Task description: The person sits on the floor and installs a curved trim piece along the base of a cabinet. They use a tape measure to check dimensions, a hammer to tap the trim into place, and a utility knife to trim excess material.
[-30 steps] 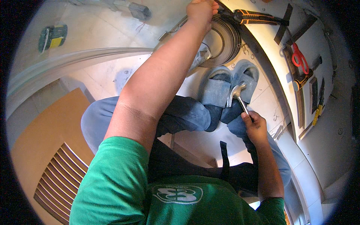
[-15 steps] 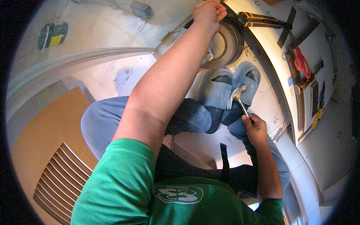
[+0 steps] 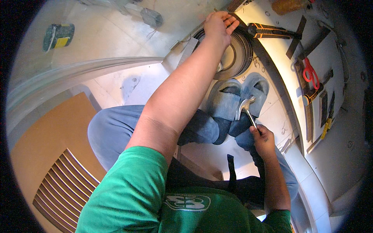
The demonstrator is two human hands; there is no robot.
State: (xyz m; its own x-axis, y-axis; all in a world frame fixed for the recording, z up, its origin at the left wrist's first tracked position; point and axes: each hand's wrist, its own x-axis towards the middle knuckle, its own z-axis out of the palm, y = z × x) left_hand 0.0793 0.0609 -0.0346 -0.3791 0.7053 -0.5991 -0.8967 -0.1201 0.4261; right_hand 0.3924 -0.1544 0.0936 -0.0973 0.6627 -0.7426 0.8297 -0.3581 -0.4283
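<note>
At the top centre of the frame our left hand (image 3: 220,24) presses its fingers flat on the coil of dark strip (image 3: 233,54), apparently to steady it; it grips nothing. Lower right, our right hand (image 3: 263,140) is clenched around the hammer (image 3: 248,110), head up over our grey slippers (image 3: 237,97), seemingly kept ready. Red scissors (image 3: 309,72) and an orange-black utility knife (image 3: 270,31) lie on the white bench (image 3: 330,128) at right, within reach.

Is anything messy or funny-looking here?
A bit. The white board is strewn with tools at all angles: red scissors, a utility knife, dark strips. The right hand holds a hammer above slippered feet. The left hand rests on a coiled roll.
</note>
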